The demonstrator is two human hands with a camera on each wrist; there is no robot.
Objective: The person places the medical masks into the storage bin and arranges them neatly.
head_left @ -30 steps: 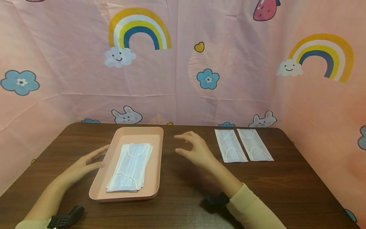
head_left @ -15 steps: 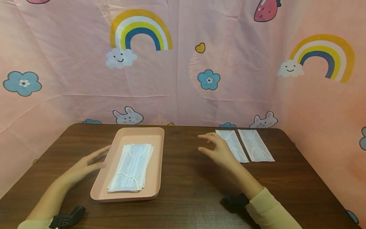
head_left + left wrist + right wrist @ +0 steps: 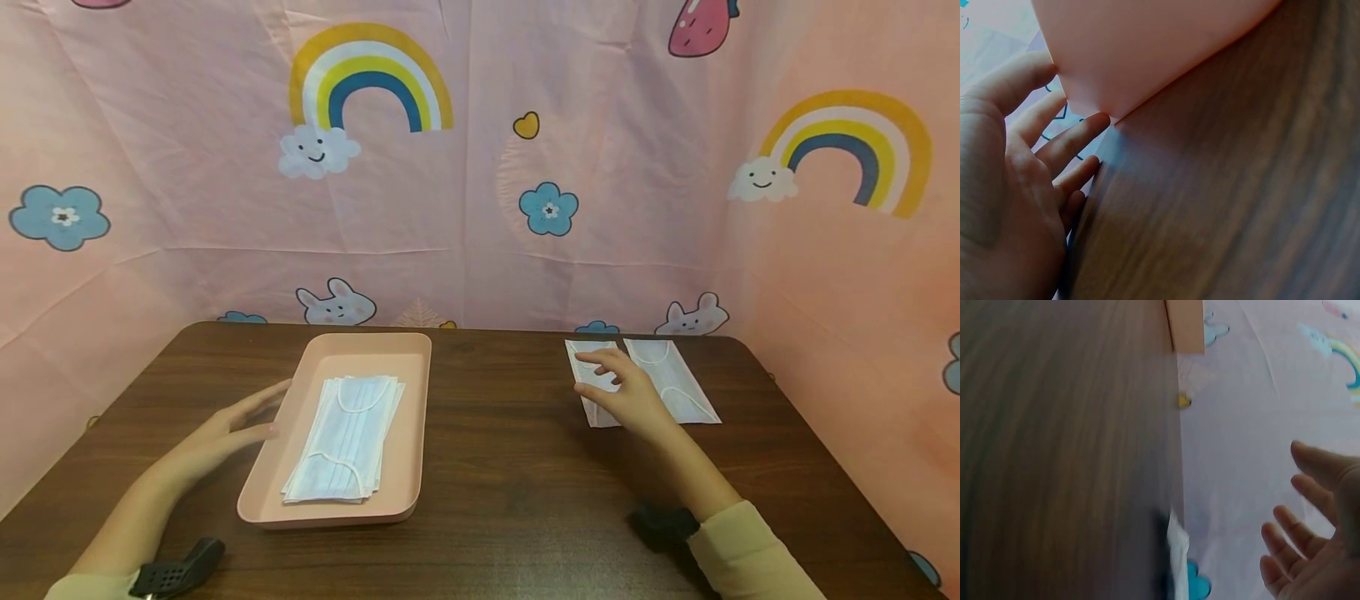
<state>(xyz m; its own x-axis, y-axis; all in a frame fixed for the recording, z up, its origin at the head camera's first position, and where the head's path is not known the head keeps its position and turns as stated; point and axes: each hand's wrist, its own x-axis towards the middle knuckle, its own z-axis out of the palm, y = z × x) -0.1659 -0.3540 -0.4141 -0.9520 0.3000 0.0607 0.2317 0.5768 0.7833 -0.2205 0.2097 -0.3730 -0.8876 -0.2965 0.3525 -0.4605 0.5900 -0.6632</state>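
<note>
A pink tray (image 3: 408,417) stands left of centre, holding a loose stack of pale blue face masks (image 3: 341,442) with white ear loops. My left hand (image 3: 217,437) touches the tray's left side with extended fingers; in the left wrist view its fingertips (image 3: 1102,120) meet the pink wall. At the right, my right hand (image 3: 630,396) hovers over a flat face mask (image 3: 596,408) and covers part of it. Its fingers are loosely bent, with nothing between them in the right wrist view. A second face mask (image 3: 678,392) lies just right of it, partly behind the hand.
The dark wooden table (image 3: 495,500) carries everything. A pink patterned cloth (image 3: 480,167) hangs behind it and along both sides. Black wrist devices show at the left wrist (image 3: 176,571) and under the right sleeve (image 3: 750,550).
My right hand has moved rightward from beside the tray to over the nearer loose mask. The left hand and the tray stay in place.
</note>
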